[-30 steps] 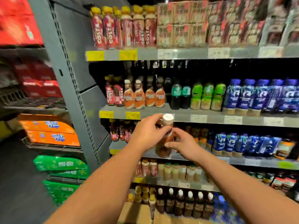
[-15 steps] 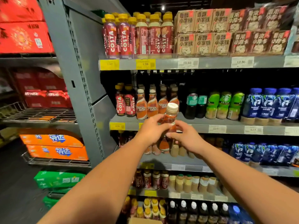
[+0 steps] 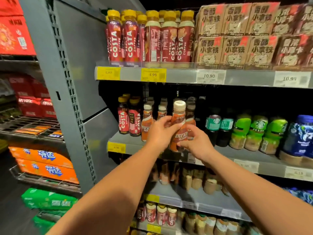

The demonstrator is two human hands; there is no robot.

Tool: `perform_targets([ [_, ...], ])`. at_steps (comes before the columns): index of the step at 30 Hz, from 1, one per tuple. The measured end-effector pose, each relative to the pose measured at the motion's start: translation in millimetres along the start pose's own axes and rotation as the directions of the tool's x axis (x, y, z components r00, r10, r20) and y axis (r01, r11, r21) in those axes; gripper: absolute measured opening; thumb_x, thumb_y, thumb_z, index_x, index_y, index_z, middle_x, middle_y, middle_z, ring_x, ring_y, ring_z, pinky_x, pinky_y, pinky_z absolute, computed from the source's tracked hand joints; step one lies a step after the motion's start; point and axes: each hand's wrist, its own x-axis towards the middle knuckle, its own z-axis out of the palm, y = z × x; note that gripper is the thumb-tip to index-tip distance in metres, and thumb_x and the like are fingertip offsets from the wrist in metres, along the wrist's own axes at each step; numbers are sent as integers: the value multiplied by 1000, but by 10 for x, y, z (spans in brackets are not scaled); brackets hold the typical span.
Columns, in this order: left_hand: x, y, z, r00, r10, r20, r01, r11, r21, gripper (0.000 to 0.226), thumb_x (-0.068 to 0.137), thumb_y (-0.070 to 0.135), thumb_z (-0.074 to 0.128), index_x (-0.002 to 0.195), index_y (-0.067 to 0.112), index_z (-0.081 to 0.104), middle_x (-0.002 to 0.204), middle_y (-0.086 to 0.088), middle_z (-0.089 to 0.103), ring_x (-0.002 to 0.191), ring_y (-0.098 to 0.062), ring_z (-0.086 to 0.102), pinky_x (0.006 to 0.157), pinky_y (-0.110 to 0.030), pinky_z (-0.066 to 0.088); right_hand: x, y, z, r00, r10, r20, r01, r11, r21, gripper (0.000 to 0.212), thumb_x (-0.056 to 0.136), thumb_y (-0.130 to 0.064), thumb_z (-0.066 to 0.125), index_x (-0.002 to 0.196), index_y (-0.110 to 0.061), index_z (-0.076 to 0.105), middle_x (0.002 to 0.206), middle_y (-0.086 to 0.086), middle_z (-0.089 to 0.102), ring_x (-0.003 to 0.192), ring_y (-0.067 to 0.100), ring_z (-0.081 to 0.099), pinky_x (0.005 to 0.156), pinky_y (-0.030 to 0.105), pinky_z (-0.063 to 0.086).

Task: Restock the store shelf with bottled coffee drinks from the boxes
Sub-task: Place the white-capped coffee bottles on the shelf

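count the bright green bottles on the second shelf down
3, in a front row on the second shelf: left green bottle, middle green bottle, right green bottle, beside the blue bottles. More may be hidden behind them.

Both hands [image 3: 179,136] hold a coffee bottle [image 3: 179,122] upright before the shelf [image 3: 237,154].

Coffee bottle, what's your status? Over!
Left hand, right hand: both grip the coffee bottle. Bottle upright, held in front of the shelf edge. Matching bottles stand right behind it.
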Motion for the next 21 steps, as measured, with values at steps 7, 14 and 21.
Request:
perform_targets([
  [7, 298, -239, 198, 988, -152, -7, 153, 988, 23, 39, 100, 40, 33, 104, 20, 66, 102, 1, 68, 88, -7, 59, 78, -26, 46, 418, 209, 37, 999, 15, -31, -15, 1000, 1, 58, 74, -6, 76, 126, -18, 55, 107, -7, 63, 104, 13, 59, 94, 27, 44],
  [14, 396, -527, 292, 952, -303, 41, 305, 949, -80, 41, 96, 56, 24, 89, 37, 59, 111, 1, 67, 108, -23, 60, 101, -46, 43, 607, 370, 143, 993, 106, -60, -107, 994, -6, 60, 73, -2, 76, 128, -15, 55, 118, 4, 64, 111, 20, 58, 102, 40, 44],
  [21, 433, -812, 289, 951, -308, -22, 306, 949, -79, 43, 98, 48, 30, 69, 33, 58, 82, 11, 65, 89, -15, 61, 93, -38, 48, 633, 479, 328, 987, 125, -103, -127, 992, -11, 57, 71, -3, 79, 123, -11, 58, 109, 3, 66, 97, 15, 59, 85, 25, 45],
])
